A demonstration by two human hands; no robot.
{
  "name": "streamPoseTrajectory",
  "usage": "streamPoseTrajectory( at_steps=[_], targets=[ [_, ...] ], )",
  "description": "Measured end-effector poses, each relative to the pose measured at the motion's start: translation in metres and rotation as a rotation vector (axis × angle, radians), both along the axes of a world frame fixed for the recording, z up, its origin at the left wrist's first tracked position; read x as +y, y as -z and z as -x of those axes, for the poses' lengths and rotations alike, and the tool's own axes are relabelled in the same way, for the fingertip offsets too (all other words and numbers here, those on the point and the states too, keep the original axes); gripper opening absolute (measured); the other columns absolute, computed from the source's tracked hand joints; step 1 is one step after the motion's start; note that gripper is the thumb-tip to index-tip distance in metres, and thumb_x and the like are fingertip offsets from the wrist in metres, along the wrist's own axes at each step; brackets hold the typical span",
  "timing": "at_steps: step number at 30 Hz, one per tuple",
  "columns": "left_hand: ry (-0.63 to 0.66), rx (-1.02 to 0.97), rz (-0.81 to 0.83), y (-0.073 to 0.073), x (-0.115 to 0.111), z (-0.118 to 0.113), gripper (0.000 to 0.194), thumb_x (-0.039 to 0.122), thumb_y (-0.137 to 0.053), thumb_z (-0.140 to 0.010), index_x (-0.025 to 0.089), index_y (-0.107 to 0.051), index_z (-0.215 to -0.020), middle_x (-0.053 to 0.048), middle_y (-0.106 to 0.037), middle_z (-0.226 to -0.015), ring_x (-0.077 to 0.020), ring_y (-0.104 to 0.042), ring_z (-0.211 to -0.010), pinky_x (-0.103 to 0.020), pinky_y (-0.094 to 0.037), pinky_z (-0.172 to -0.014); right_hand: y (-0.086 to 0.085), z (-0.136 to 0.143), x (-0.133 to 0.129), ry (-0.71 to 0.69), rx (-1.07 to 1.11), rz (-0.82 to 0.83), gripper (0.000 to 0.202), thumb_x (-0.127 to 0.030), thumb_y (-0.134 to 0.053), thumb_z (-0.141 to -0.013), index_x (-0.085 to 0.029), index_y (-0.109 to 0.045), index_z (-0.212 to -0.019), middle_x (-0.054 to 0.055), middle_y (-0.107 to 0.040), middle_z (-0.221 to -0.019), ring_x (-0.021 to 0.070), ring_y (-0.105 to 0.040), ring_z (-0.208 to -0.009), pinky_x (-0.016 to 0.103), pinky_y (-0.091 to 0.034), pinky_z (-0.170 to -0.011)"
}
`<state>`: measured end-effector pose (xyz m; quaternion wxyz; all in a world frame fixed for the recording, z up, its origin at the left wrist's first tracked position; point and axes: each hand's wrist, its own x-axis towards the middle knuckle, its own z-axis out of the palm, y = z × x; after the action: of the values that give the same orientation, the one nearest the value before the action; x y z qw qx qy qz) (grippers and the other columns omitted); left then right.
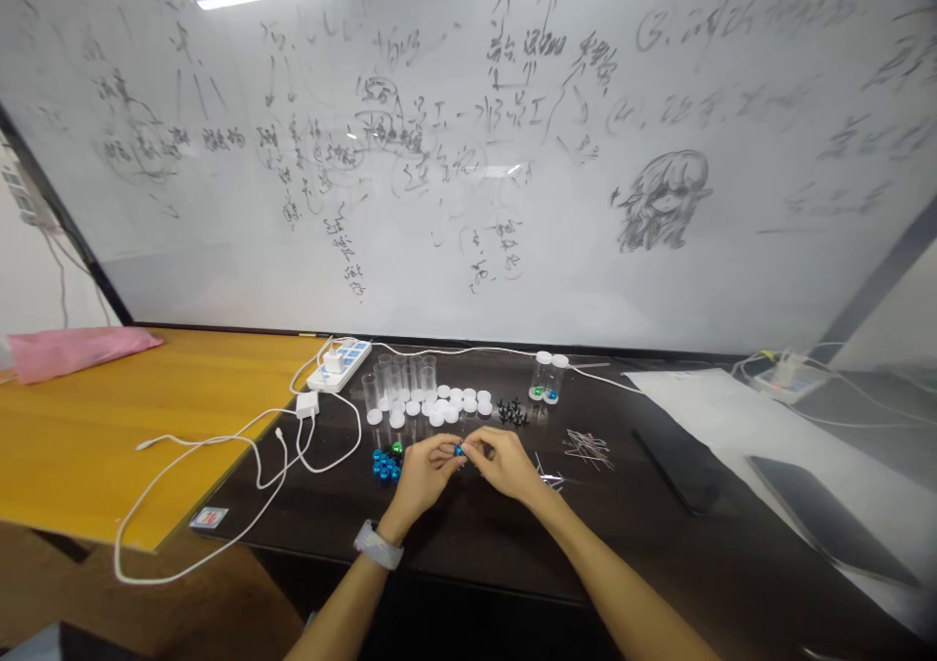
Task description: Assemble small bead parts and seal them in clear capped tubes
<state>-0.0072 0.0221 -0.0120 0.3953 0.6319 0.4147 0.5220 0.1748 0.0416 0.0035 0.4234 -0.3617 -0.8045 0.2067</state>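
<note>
My left hand (pixel 426 474) and my right hand (pixel 504 460) meet above the dark table (pixel 483 534). Between their fingertips is a small blue ball (pixel 459 450), pinched from both sides. Several loose blue balls (pixel 384 465) and a green ball (pixel 396 448) lie just left of my left hand. White caps (pixel 454 405) and clear tubes (pixel 399 378) stand beyond my hands. Small black parts (pixel 512 412) sit past my right hand, and thin white sticks (pixel 550 478) lie beside its wrist. Farther right is a pile of thin metal pins (pixel 590 449).
Two capped tubes (pixel 548 378) holding balls stand at the back. A power strip (pixel 341 365) and white cables (pixel 183 571) spread over the left side. Two dark flat devices (pixel 677 471) (pixel 827 519) lie right. A whiteboard (pixel 439 251) rises behind.
</note>
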Motion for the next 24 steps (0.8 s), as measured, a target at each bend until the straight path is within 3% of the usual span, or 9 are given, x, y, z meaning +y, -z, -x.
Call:
streamPoseTrajectory(
  at_steps=[6,12,17,24],
  targets=[
    [0.013,-0.048,0.043,-0.001,-0.001,0.001,0.030,0.029,-0.081,-0.073,0.016,-0.072,-0.098,-0.008,-0.077,-0.084,-0.0243,-0.075,-0.082,-0.035,-0.060,-0.077,-0.002,-0.003,-0.003,-0.016,-0.205,-0.272,0.023,-0.024,-0.044,-0.103,-0.021,-0.066,-0.097,0.006,-0.066,-0.087,0.0203,-0.063,-0.083,0.032,-0.050,-0.078],
    [0.008,-0.088,0.073,-0.003,0.000,0.001,0.033,0.031,-0.083,-0.070,0.016,-0.073,-0.097,-0.006,-0.076,-0.081,-0.0241,-0.075,-0.080,-0.035,-0.060,-0.076,0.005,0.003,-0.004,0.067,-0.343,-0.412,0.028,-0.022,-0.039,-0.104,-0.020,-0.065,-0.094,0.008,-0.063,-0.084,0.0228,-0.059,-0.083,0.034,-0.051,-0.075],
    [-0.013,-0.132,0.115,-0.004,0.000,0.001,0.036,0.031,-0.085,-0.067,0.015,-0.073,-0.098,-0.006,-0.075,-0.081,-0.0231,-0.074,-0.079,-0.034,-0.060,-0.078,0.006,0.007,-0.005,0.121,-0.368,-0.435,0.027,-0.020,-0.039,-0.104,-0.019,-0.064,-0.094,0.008,-0.064,-0.085,0.0222,-0.059,-0.083,0.032,-0.050,-0.073],
    [0.008,-0.206,0.146,-0.005,-0.001,0.000,0.037,0.030,-0.087,-0.065,0.016,-0.073,-0.097,-0.006,-0.076,-0.081,-0.0221,-0.073,-0.081,-0.033,-0.058,-0.080,0.002,0.004,-0.004,0.004,-0.200,-0.317,0.026,-0.020,-0.039,-0.104,-0.020,-0.065,-0.100,0.007,-0.066,-0.090,0.0220,-0.061,-0.085,0.035,-0.051,-0.078]
  ],
)
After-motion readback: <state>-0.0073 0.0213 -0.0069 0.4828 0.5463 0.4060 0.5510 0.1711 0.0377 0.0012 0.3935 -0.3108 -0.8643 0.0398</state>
